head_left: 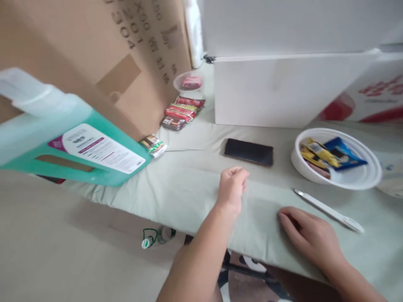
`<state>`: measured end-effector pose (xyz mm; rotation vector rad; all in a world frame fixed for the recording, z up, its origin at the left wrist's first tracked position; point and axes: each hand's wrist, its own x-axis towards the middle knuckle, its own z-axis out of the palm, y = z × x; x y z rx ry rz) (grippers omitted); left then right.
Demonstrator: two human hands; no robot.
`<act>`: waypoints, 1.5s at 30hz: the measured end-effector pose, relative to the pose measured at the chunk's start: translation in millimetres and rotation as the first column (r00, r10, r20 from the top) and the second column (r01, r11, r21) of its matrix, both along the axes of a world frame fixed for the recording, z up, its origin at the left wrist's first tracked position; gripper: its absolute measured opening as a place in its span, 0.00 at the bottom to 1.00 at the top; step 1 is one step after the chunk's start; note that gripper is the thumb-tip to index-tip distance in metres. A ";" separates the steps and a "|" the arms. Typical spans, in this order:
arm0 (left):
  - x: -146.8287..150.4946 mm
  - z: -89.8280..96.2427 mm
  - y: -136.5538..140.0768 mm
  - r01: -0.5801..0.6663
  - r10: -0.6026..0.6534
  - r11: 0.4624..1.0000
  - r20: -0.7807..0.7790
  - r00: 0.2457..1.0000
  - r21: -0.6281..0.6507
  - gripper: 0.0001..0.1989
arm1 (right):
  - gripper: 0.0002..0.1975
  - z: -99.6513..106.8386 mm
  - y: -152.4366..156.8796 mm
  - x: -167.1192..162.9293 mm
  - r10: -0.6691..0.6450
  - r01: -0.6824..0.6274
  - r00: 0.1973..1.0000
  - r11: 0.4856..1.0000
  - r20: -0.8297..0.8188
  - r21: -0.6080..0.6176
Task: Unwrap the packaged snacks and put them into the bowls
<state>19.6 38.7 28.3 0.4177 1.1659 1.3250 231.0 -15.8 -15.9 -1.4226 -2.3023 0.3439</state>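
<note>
My left hand (pixel 232 188) is closed in a loose fist over the pale green cloth, just below a dark phone (pixel 248 152) that lies flat. Nothing shows between its fingers. My right hand (pixel 310 235) rests palm down on the cloth with its fingers curled together, and no object is visible in it. A slim white tool with a metal tip (pixel 329 210) lies slantwise just beyond the right hand, apart from it. Behind that tool stands a white plastic bowl (pixel 374 176) with a blue packet (pixel 344 153) and yellow packets (pixel 323 153) inside.
At the left stands a large jug of green liquid (pixel 103 142) before a cardboard box (pixel 78 54). Small snack packets (pixel 182 111) and a clear tub (pixel 178 86) sit beside the box. White boxes (pixel 261 92) line the back. A bottle (pixel 163 234) is below the table edge.
</note>
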 end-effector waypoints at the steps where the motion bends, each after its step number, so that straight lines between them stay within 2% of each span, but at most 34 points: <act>1: -8.1 5.0 -1.2 -0.020 0.020 1.000 0.074 0.997 -0.007 0.17 | 0.12 4.8 4.1 -6.6 0.000 0.000 1.000 1.000 -0.028 -0.015; 4: -35.3 16.2 -5.0 -0.083 0.087 0.996 0.202 0.975 -0.028 0.18 | 0.08 26.7 31.9 -43.5 0.075 -0.077 0.991 0.997 -0.114 -0.020; 6: -54.1 18.9 -5.8 -0.149 0.159 0.987 0.258 0.953 -0.060 0.18 | 0.07 42.5 62.5 -85.4 0.163 -0.157 0.973 0.986 -0.164 0.050; 9: -77.2 17.7 -2.1 -0.247 0.284 0.958 0.388 0.877 -0.143 0.18 | 0.08 57.9 123.2 -169.8 0.301 -0.287 0.940 0.952 -0.160 0.107; 12: -89.9 14.6 5.2 -0.263 0.345 0.937 0.500 0.794 -0.229 0.17 | 0.14 61.5 196.1 -261.2 0.391 -0.390 0.920 0.917 -0.003 0.086; 14: -94.0 13.2 10.0 -0.220 0.345 0.934 0.551 0.760 -0.283 0.17 | 0.19 60.2 244.9 -311.5 0.359 -0.369 0.928 0.924 0.099 0.103; 16: -97.6 12.5 14.1 -0.184 0.351 0.927 0.580 0.735 -0.327 0.17 | 0.23 57.1 286.9 -345.8 0.257 -0.268 0.955 0.961 0.150 0.064; 18: -101.8 12.3 17.5 -0.191 0.375 0.917 0.590 0.715 -0.351 0.18 | 0.29 52.2 316.8 -363.0 0.174 -0.172 0.961 0.985 0.216 -0.029; 21: -107.9 11.9 21.6 -0.210 0.421 0.897 0.602 0.678 -0.389 0.17 | 0.42 43.6 336.7 -367.3 0.151 -0.105 0.934 0.982 0.323 -0.156; 26: -107.7 11.6 22.9 -0.181 0.420 0.896 0.644 0.640 -0.405 0.18 | 0.51 42.9 335.3 -361.6 0.107 -0.023 0.900 0.980 0.422 -0.200; 29: -104.1 13.3 20.3 -0.163 0.406 0.902 0.661 0.630 -0.399 0.18 | 0.55 48.7 326.0 -356.3 0.165 -0.048 0.882 0.963 0.442 -0.265; 31: -102.7 14.9 18.2 -0.166 0.400 0.907 0.668 0.627 -0.387 0.18 | 0.55 51.7 313.0 -348.7 0.201 -0.082 0.880 0.956 0.430 -0.281; 34: -101.1 16.9 15.5 -0.191 0.382 0.919 0.667 0.640 -0.344 0.19 | 0.52 57.7 282.0 -332.4 0.170 -0.064 0.892 0.964 0.418 -0.257; 37: -97.3 18.1 12.0 -0.201 0.309 0.950 0.651 0.693 -0.237 0.19 | 0.49 72.3 245.4 -314.1 0.132 -0.052 0.918 0.975 0.373 -0.217; 40: -91.2 19.1 7.0 -0.160 0.183 0.983 0.604 0.776 -0.093 0.18 | 0.48 95.1 212.8 -288.5 0.079 -0.039 0.937 0.992 0.341 -0.121; 43: -85.4 19.2 2.7 -0.129 0.117 0.992 0.532 0.838 -0.015 0.19 | 0.45 109.7 178.1 -240.5 0.012 -0.005 0.976 1.000 0.216 -0.031; 45: -80.9 18.3 0.8 -0.146 0.128 0.989 0.468 0.874 0.003 0.19 | 0.43 105.4 146.8 -194.7 -0.035 0.032 0.996 0.999 0.077 0.040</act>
